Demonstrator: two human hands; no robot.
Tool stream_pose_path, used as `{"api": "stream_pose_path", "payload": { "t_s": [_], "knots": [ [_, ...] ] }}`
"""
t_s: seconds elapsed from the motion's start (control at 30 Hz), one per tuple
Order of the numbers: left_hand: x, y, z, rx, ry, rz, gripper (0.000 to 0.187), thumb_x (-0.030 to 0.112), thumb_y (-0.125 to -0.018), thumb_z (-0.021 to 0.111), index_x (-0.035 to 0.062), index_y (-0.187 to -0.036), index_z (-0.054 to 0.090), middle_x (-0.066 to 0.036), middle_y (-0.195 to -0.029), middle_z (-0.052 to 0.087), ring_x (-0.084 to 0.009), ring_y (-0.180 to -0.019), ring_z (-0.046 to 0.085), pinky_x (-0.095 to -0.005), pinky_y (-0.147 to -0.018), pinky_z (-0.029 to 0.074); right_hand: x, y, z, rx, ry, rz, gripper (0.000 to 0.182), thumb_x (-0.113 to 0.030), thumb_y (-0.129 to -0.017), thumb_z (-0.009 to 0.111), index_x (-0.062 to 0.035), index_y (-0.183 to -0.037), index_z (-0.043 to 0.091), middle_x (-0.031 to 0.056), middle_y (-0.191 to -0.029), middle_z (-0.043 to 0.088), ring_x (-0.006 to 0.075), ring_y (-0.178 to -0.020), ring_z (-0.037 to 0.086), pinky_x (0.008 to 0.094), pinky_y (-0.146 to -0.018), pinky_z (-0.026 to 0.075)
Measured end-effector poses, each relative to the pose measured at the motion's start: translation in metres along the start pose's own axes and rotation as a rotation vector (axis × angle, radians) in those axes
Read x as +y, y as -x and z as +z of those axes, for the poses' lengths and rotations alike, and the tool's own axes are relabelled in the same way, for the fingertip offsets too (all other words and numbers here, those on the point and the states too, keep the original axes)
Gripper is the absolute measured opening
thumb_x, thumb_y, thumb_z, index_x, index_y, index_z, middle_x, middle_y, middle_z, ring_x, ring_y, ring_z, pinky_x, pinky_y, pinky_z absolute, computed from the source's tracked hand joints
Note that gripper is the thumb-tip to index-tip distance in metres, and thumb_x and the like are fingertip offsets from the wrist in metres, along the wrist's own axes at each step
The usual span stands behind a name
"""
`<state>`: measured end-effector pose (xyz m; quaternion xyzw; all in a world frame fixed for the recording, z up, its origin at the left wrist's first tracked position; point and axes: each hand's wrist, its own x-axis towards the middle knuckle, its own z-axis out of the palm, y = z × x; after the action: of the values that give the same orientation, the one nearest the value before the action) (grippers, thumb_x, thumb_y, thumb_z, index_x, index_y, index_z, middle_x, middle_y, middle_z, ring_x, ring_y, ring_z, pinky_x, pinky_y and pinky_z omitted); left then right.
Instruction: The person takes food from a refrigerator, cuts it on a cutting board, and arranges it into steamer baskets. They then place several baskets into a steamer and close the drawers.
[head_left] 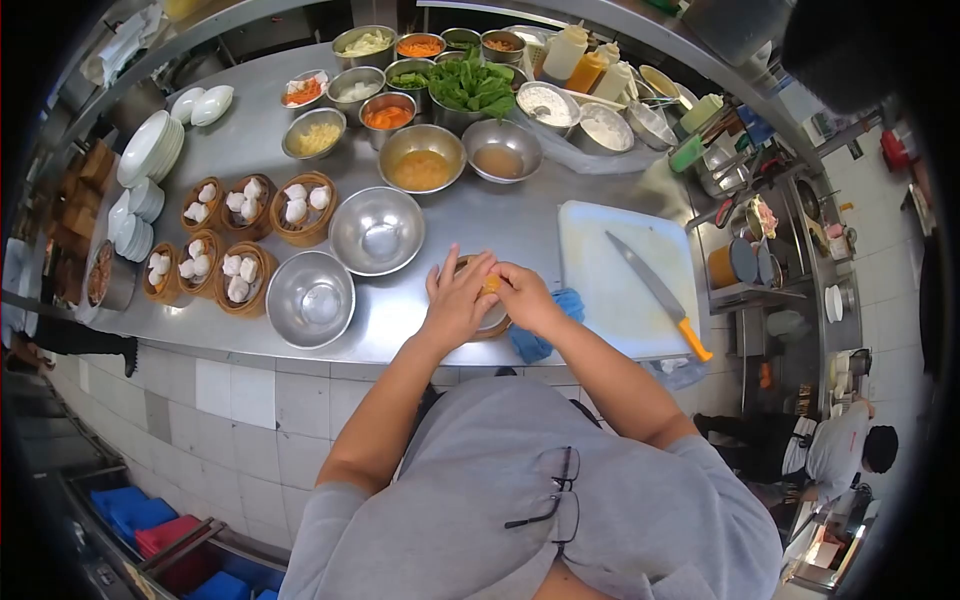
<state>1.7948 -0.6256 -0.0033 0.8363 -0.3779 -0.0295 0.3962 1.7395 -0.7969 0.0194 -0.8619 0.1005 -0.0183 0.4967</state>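
Close together near the front edge of the counter, my left hand (pixel 460 298) and my right hand (pixel 528 298) meet around a small yellow-orange piece (pixel 490 284). It looks like a dumpling, though fingers cover most of it. My left hand curls round its left side, with some fingers reaching forward. The fingertips of my right hand pinch it from the right. Directly beneath my hands is a round bamboo steamer (pixel 490 331), largely hidden. A crumpled blue cloth (pixel 545 326) lies beside my right wrist.
To the right, a knife (pixel 648 275) with an orange handle rests on a white cutting board (pixel 583 240). Two steel bowls (pixel 311 299) stand at left, beyond them several steamers (pixel 238 277) of white dumplings. Bowls of liquid (pixel 422 165), vegetables (pixel 470 85) and squeeze bottles (pixel 588 72) line the back.
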Motion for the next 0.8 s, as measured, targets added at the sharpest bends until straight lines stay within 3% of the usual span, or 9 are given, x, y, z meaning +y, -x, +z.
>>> {"api": "stream_pose_path", "payload": {
  "t_s": [0.07,0.13,0.23,0.4,0.5,0.6,0.67,0.8],
  "knots": [
    [0.001,-0.005,-0.001,-0.018,-0.038,0.014,0.054,0.043,-0.108,0.055,0.0138,-0.153,0.054,-0.008,-0.158,0.053,-0.0376,-0.158,0.027,-0.0647,-0.125,0.012,0.002,-0.002,-0.001,-0.062,-0.286,0.113,0.019,-0.007,-0.104,0.057,-0.0004,-0.118,0.069,0.0155,-0.104,0.075,0.027,-0.095,0.072,0.0371,-0.089,0.056],
    [0.0,-0.008,-0.005,-0.133,-0.04,-0.053,0.045,0.041,-0.107,0.055,0.0148,-0.143,0.063,-0.006,-0.147,0.062,-0.0336,-0.152,0.037,-0.0674,-0.124,0.01,0.002,-0.004,-0.005,-0.089,-0.246,0.079,0.019,-0.007,-0.104,0.056,-0.0004,-0.117,0.069,0.0144,-0.104,0.074,0.0257,-0.095,0.071,0.0365,-0.09,0.055],
    [-0.009,-0.005,0.005,-0.032,-0.071,-0.009,0.036,0.036,-0.106,0.056,0.0143,-0.132,0.07,-0.005,-0.135,0.068,-0.0316,-0.145,0.044,-0.0665,-0.124,0.012,0.003,-0.007,-0.003,-0.062,-0.181,-0.019,0.017,-0.006,-0.105,0.056,-0.0002,-0.116,0.068,0.0141,-0.105,0.073,0.0244,-0.095,0.07,0.0355,-0.09,0.055],
    [-0.009,-0.006,0.011,0.057,-0.044,-0.005,0.031,0.025,-0.103,0.056,0.0126,-0.127,0.072,-0.006,-0.134,0.07,-0.0323,-0.147,0.044,-0.0668,-0.124,0.015,0.0,-0.006,0.005,0.092,-0.157,-0.085,0.018,-0.005,-0.104,0.057,0.0002,-0.117,0.068,0.017,-0.109,0.072,0.0267,-0.097,0.071,0.0363,-0.089,0.056],
    [-0.015,-0.007,0.02,0.123,-0.047,-0.029,0.031,0.021,-0.102,0.057,0.0119,-0.128,0.072,-0.007,-0.135,0.069,-0.0331,-0.148,0.043,-0.0668,-0.124,0.016,-0.024,0.002,-0.002,0.16,-0.045,-0.166,0.022,-0.007,-0.103,0.057,-0.0007,-0.12,0.07,0.0185,-0.109,0.072,0.0304,-0.098,0.071,0.0376,-0.088,0.057],
    [-0.017,-0.006,0.021,0.144,-0.03,-0.032,0.031,0.019,-0.102,0.057,0.0115,-0.128,0.072,-0.007,-0.136,0.069,-0.0338,-0.148,0.043,-0.0666,-0.124,0.016,-0.049,0.008,-0.011,0.082,0.171,-0.182,0.022,-0.013,-0.102,0.06,-0.0005,-0.115,0.073,0.0194,-0.107,0.072,0.0347,-0.097,0.072,0.0413,-0.087,0.058],
    [-0.013,-0.006,0.017,0.146,-0.019,-0.004,0.03,0.019,-0.102,0.057,0.0114,-0.128,0.072,-0.007,-0.136,0.069,-0.0341,-0.148,0.042,-0.0664,-0.124,0.016,-0.049,-0.002,-0.014,-0.014,0.553,-0.2,0.025,-0.019,-0.102,0.062,0.0002,-0.112,0.074,0.0209,-0.102,0.072,0.0382,-0.096,0.071,0.046,-0.087,0.058],
    [-0.012,-0.003,0.011,0.11,0.003,0.01,0.032,0.018,-0.1,0.059,0.0139,-0.128,0.073,-0.005,-0.137,0.07,-0.0342,-0.148,0.043,-0.0657,-0.124,0.016,-0.042,-0.022,-0.024,-0.18,0.715,-0.14,0.025,-0.02,-0.101,0.064,0.0001,-0.111,0.074,0.0228,-0.103,0.073,0.0408,-0.1,0.071,0.0496,-0.088,0.057]
  ]
}}
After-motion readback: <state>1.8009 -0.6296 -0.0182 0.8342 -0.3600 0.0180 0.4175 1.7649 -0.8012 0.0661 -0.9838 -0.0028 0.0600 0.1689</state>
